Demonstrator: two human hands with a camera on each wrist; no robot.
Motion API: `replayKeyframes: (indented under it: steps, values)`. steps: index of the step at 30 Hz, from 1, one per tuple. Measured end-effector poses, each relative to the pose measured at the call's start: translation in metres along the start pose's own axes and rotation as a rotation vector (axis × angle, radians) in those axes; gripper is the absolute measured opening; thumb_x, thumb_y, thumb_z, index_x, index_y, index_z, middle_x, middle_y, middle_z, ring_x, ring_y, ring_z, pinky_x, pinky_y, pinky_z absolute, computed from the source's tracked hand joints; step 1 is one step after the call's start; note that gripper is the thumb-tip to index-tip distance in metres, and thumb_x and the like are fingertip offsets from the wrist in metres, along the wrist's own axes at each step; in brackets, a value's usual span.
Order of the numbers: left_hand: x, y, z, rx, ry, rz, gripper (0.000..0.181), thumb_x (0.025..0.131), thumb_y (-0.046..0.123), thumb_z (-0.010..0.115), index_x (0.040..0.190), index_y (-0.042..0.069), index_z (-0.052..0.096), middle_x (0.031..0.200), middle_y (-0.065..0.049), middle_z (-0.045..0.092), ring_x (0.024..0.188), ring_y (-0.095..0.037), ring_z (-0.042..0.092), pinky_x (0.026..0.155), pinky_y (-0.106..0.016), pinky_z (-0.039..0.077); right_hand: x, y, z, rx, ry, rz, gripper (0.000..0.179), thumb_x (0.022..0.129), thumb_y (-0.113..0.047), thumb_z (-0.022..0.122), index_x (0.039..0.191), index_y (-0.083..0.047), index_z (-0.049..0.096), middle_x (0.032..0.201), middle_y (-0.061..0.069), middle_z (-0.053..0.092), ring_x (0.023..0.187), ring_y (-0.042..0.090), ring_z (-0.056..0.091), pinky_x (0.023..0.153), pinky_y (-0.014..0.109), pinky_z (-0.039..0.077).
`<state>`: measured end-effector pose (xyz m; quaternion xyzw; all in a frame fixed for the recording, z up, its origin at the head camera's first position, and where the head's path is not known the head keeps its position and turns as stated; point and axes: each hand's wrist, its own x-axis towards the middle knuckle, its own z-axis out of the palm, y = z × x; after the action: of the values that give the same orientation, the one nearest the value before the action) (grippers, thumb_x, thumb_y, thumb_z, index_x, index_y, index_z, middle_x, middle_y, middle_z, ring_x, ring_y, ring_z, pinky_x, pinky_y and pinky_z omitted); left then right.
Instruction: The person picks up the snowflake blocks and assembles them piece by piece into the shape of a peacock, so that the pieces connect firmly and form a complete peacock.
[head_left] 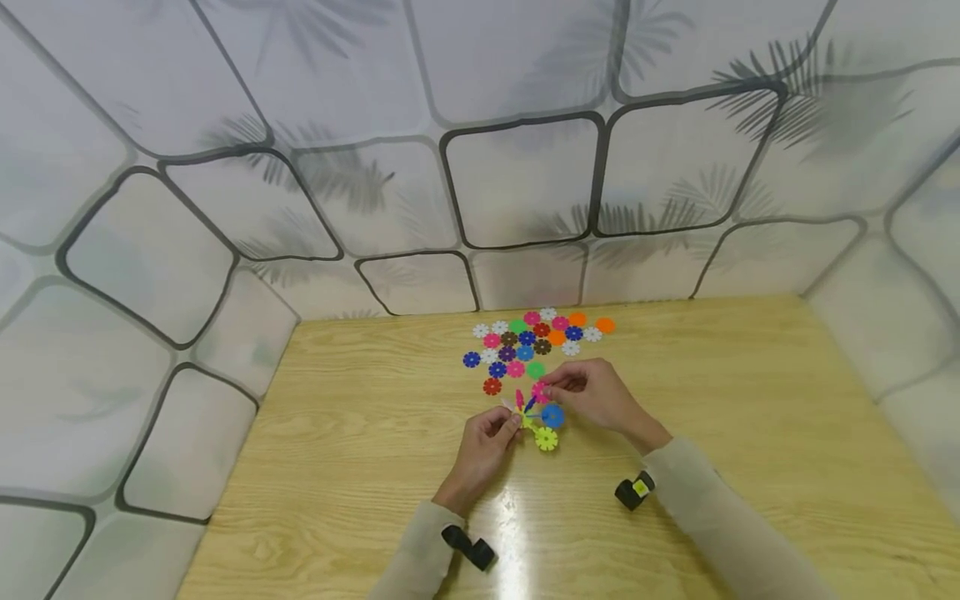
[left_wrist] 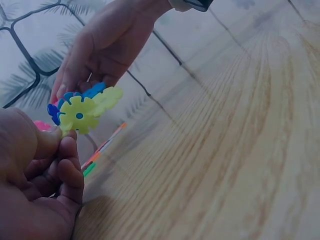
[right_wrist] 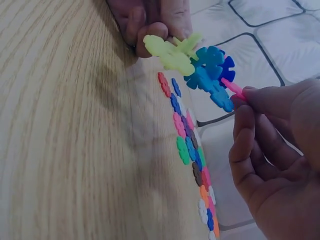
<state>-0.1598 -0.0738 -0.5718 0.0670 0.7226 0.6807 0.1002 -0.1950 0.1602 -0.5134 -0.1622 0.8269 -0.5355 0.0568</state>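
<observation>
My left hand (head_left: 483, 446) pinches a joined cluster of notched plastic snowflake discs between thumb and fingers, held over the table. Yellow discs (left_wrist: 79, 115) stand nearest its fingertips, and light blue discs (right_wrist: 207, 70) and a dark blue disc (right_wrist: 227, 69) fan out beside them. My right hand (head_left: 596, 396) pinches a pink snowflake disc (right_wrist: 233, 88) edge-on between thumb and index finger, its free edge right at the dark blue disc. Another pink disc (head_left: 519, 399) sticks up from the cluster's far side. The left fingertips partly hide the joints.
Loose snowflake discs (head_left: 527, 338) in red, white, blue, green, orange, brown and other colours lie flat on the wooden table (head_left: 360, 467) beyond the hands. A patterned wall (head_left: 525, 183) rises along the table's far edge. Both sleeves carry black wrist cameras (head_left: 634, 491).
</observation>
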Motion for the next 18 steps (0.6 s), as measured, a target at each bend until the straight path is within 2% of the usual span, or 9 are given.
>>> replayKeyframes:
  steps: [5,9,14,18]
  values:
    - [-0.0019,0.0021,-0.0017,0.027,-0.012,-0.007,0.026,0.109,0.010,0.064,0.094,-0.011,0.070,0.078,0.008,0.064,0.072,-0.003,0.056,0.069,-0.017,0.046,-0.0021,-0.0016,0.0019,-0.034,-0.015,0.025,0.010,0.100,-0.006,0.078,0.109,-0.007,0.083,0.098,0.007,0.083,0.081,0.012,0.073,0.073,0.022,0.061]
    - [-0.0019,0.0016,-0.0031,0.035,-0.013,-0.020,0.025,0.108,0.011,0.066,0.096,-0.010,0.072,0.078,0.007,0.065,0.072,-0.003,0.058,0.069,-0.017,0.048,-0.0066,0.0000,0.0015,-0.017,-0.005,0.034,0.012,0.100,-0.007,0.078,0.110,-0.005,0.083,0.099,0.009,0.083,0.081,0.012,0.074,0.075,0.021,0.062]
    - [0.0014,0.0001,-0.0028,-0.003,0.008,-0.034,0.024,0.110,0.012,0.065,0.101,-0.010,0.070,0.079,0.009,0.067,0.072,-0.002,0.059,0.067,-0.016,0.049,-0.0094,0.0032,-0.0007,0.015,0.018,0.042,0.014,0.102,-0.013,0.078,0.113,-0.005,0.083,0.098,0.009,0.083,0.083,0.009,0.075,0.077,0.021,0.062]
    - [0.0029,0.0010,-0.0032,-0.045,-0.001,-0.046,0.022,0.111,0.012,0.063,0.106,-0.009,0.068,0.084,0.008,0.068,0.074,-0.003,0.061,0.068,-0.017,0.052,-0.0076,0.0063,-0.0049,0.005,0.003,0.034,0.015,0.105,-0.017,0.075,0.114,-0.006,0.082,0.098,0.008,0.083,0.084,0.009,0.076,0.078,0.022,0.062]
